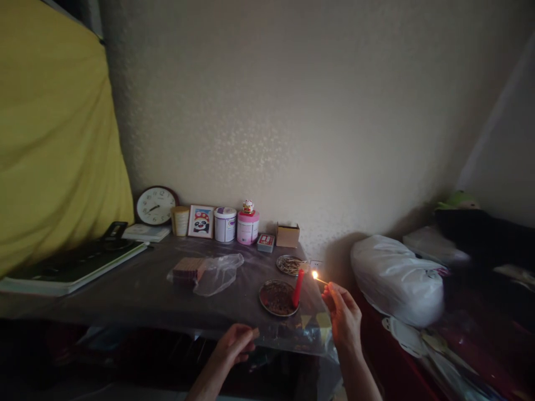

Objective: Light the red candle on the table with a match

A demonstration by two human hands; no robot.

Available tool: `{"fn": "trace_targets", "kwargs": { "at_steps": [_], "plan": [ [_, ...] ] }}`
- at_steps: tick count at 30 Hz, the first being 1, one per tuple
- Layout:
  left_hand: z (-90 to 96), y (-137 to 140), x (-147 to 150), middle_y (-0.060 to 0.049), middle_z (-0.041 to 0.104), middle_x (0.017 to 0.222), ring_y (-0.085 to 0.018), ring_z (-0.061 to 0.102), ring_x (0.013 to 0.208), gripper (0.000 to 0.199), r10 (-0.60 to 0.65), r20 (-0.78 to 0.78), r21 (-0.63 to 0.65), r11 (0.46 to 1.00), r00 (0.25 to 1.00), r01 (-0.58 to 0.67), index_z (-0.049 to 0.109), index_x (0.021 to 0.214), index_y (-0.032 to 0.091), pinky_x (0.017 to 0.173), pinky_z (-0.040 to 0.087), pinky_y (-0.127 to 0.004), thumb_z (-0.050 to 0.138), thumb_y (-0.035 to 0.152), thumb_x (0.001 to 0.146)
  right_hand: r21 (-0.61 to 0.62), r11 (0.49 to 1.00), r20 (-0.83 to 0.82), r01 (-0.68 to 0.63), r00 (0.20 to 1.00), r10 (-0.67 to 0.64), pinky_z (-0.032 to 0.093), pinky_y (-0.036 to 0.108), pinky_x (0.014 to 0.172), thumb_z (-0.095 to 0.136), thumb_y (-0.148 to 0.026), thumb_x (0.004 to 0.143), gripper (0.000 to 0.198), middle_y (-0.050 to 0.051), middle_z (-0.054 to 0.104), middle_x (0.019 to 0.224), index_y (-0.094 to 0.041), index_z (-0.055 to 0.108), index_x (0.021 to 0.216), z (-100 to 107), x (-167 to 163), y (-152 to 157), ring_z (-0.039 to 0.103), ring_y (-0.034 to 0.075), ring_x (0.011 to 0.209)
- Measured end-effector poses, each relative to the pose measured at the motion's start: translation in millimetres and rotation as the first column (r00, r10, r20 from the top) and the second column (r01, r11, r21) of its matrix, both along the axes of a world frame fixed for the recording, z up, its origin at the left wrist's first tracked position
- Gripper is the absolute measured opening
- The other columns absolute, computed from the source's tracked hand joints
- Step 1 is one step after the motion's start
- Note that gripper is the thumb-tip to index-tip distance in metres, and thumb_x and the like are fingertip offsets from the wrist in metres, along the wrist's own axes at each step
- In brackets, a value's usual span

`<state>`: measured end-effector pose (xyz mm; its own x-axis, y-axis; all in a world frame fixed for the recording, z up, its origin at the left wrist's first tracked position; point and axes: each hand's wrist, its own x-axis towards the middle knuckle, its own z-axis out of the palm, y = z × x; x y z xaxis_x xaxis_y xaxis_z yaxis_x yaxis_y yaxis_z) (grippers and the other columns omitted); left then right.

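My right hand (343, 313) pinches a burning match (318, 277), its flame just right of the tip of a red candle (298, 288). The candle stands tilted on a round metal dish (277, 298) near the table's front right corner. My left hand (236, 342) is closed at the table's front edge; something small may be inside it, but I cannot tell. A second metal dish (289, 264) holding matchsticks lies just behind the candle.
The plastic-covered table (137, 289) carries a clear bag with a brownish stack (190, 270), a clock (156, 205), jars (225, 224), a framed picture (201, 221) and small boxes (287, 235) along the wall. A white bag (397, 281) sits to the right, yellow fabric (54, 139) to the left.
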<state>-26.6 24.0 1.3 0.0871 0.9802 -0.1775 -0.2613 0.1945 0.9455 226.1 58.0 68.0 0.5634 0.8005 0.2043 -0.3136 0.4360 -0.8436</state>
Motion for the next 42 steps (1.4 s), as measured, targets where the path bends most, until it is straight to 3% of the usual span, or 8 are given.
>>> {"fn": "trace_targets", "kwargs": {
  "at_steps": [6, 13, 25, 36, 42],
  "plan": [
    [-13.7, 2.4, -0.2, -0.004, 0.070, 0.085, -0.021, 0.064, 0.081, 0.040, -0.174, -0.142, 0.025, 0.984, 0.974, 0.179, 0.060, 0.081, 0.020, 0.068, 0.046, -0.030, 0.066, 0.055, 0.062, 0.033, 0.999, -0.041, -0.002, 0.999, 0.003, 0.050, 0.018, 0.057, 0.078, -0.034, 0.057, 0.027, -0.005, 0.063, 0.065, -0.017, 0.064, 0.071, 10.3, -0.2, 20.0, 0.058, 0.007, 0.056],
    [-8.4, -6.0, 0.9, -0.004, 0.069, 0.093, -0.020, 0.063, 0.086, 0.036, -0.267, -0.219, 0.013, 0.961, 0.938, 0.277, 0.058, 0.085, 0.021, 0.074, 0.045, -0.030, 0.058, 0.053, 0.070, 0.045, 0.999, -0.036, 0.006, 0.999, -0.005, 0.050, 0.019, 0.057, 0.077, -0.034, 0.058, 0.025, -0.004, 0.065, 0.066, -0.017, 0.064, 0.072, 12.8, -2.5, 30.8, 0.059, 0.008, 0.057],
    [2.3, -13.4, 2.8, -0.006, 0.067, 0.099, -0.023, 0.060, 0.093, 0.036, -0.328, -0.290, 0.001, 0.939, 0.899, 0.343, 0.056, 0.092, 0.021, 0.079, 0.042, -0.033, 0.054, 0.052, 0.072, 0.011, 1.000, -0.043, 0.009, 0.999, -0.009, 0.048, 0.017, 0.057, 0.080, -0.033, 0.054, 0.028, -0.005, 0.062, 0.063, -0.016, 0.065, 0.069, 3.6, -9.8, 35.7, 0.055, 0.006, 0.057],
    [-13.5, -6.0, 1.3, -0.004, 0.067, 0.096, -0.022, 0.060, 0.091, 0.037, -0.337, -0.261, -0.003, 0.938, 0.905, 0.348, 0.056, 0.092, 0.021, 0.077, 0.043, -0.032, 0.054, 0.053, 0.072, -0.017, 1.000, 0.004, 0.013, 1.000, -0.013, 0.044, 0.018, 0.056, 0.076, -0.034, 0.058, 0.024, -0.005, 0.061, 0.061, -0.016, 0.066, 0.070, -3.7, -15.1, 41.8, 0.052, 0.007, 0.055],
    [-9.8, -7.3, 1.7, -0.005, 0.067, 0.097, -0.023, 0.060, 0.091, 0.037, -0.343, -0.258, -0.016, 0.936, 0.903, 0.350, 0.055, 0.089, 0.022, 0.077, 0.043, -0.033, 0.056, 0.054, 0.071, -0.033, 0.999, 0.037, 0.014, 0.999, -0.013, 0.042, 0.018, 0.053, 0.076, -0.034, 0.059, 0.024, -0.005, 0.060, 0.060, -0.016, 0.065, 0.071, -6.4, -16.1, 44.5, 0.050, 0.007, 0.054]
  ]
}}
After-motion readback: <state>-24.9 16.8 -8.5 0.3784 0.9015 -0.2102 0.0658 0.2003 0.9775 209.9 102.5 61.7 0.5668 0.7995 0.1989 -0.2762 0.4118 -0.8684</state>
